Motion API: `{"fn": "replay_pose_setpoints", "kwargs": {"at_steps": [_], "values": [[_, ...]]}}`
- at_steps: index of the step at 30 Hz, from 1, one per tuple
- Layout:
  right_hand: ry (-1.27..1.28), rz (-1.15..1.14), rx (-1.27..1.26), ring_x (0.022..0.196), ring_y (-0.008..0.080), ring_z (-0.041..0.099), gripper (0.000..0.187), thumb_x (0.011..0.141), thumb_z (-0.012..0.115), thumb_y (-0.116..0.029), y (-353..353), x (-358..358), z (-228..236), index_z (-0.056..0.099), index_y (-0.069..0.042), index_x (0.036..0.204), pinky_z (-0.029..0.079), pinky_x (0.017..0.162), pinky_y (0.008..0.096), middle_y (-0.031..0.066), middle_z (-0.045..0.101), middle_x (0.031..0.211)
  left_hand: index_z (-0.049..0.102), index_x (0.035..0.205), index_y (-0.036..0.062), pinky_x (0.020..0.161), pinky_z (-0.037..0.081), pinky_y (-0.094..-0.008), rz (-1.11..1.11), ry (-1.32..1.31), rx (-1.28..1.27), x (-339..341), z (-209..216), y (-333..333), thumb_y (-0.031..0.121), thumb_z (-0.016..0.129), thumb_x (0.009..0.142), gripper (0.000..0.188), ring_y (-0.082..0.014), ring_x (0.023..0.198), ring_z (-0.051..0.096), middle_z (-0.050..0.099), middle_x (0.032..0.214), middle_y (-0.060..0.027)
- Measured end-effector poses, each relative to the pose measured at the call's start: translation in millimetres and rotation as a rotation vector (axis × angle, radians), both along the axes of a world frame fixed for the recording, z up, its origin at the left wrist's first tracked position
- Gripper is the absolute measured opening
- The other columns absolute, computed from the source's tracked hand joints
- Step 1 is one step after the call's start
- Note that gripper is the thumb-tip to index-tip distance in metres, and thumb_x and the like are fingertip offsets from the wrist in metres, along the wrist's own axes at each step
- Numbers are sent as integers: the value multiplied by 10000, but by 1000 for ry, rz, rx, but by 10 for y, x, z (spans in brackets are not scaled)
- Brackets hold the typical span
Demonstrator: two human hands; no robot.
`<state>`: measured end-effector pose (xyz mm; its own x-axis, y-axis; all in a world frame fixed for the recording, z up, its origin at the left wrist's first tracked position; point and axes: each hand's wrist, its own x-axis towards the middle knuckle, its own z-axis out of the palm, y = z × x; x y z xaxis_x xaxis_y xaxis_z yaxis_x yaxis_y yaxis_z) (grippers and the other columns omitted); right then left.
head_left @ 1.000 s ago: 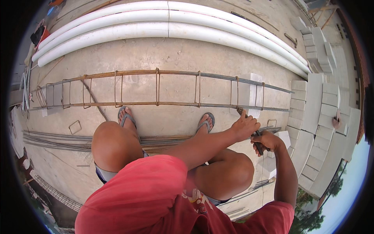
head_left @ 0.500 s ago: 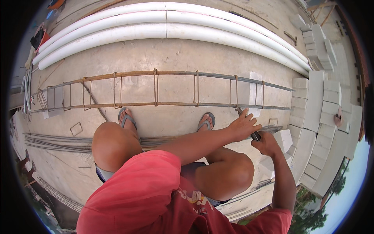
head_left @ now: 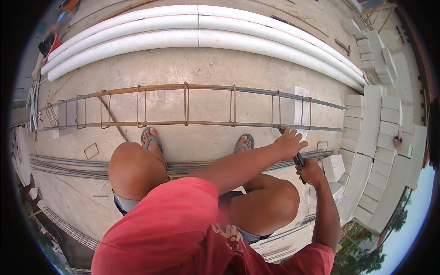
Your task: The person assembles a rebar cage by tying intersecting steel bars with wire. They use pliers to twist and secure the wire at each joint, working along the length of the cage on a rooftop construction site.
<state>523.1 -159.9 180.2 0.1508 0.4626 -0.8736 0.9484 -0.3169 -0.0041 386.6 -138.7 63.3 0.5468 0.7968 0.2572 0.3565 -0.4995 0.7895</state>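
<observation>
A long ladder-like rebar frame (head_left: 208, 123), two rusty bars joined by several stirrups, lies across in front of my feet. At its right part, my left hand (head_left: 290, 143) is closed round the upper end of dark pincers (head_left: 299, 159), just below the near bar. Their jaws are mostly hidden by that hand, close to a stirrup (head_left: 280, 110). My right hand (head_left: 311, 172) grips the black handles lower down. A thin wire (head_left: 310, 206) hangs below the right hand. White blocks (head_left: 294, 107) sit under the frame near its ends.
Long white pipes (head_left: 201, 39) lie beyond the frame. Stacked pale blocks (head_left: 370, 133) stand at the right. Loose steel rods (head_left: 73, 168) lie by my feet, with a square stirrup (head_left: 91, 151) near them. A hammer (head_left: 342, 46) rests at the far right.
My right hand has shifted slightly down, and its forearm has swung inward to the left. More of the black handles shows, and a thin wire has come into sight. My left hand stays near the bar.
</observation>
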Motion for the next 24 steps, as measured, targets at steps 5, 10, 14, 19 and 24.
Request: {"fn": "replay_pose_setpoints", "kwargs": {"at_steps": [5,10,14,19,24], "values": [[512,-437,142,654,204,668,484,928,548,-284,-294,79,105,482,66,1255,498,498,309,148,660,832,507,1287,39,1049,344,-460,231,-37,-599,-613,46,-341,235,663,830,521,-329,1176,516,571,1195,-175],[253,169,594,829,343,656,516,986,466,-384,-357,-527,326,457,1,1329,493,725,424,177,656,908,417,1367,23,999,400,-442,29,-584,-1165,-905,393,-345,587,600,856,783,-273,1258,474,509,1331,-160],[495,295,812,1033,369,596,511,1020,378,-380,-240,-880,436,455,-16,1370,464,853,449,209,611,1105,432,1142,101,885,497,-447,138,-1146,-1097,-1060,858,-181,392,579,934,387,-169,976,489,453,1005,-64],[788,-5,661,740,222,556,415,1002,440,-341,28,-1327,721,579,19,1155,441,622,339,130,578,847,501,1078,45,540,524,-325,252,-1072,-844,-1789,1229,-194,163,486,825,279,-191,862,562,535,982,-85],[985,39,521,356,88,378,308,962,541,-302,178,-1962,782,588,1,936,299,325,233,1,430,513,552,999,16,531,510,-313,352,-1095,-761,-2536,1143,-319,129,468,763,274,-216,852,599,584,999,-126]]}}
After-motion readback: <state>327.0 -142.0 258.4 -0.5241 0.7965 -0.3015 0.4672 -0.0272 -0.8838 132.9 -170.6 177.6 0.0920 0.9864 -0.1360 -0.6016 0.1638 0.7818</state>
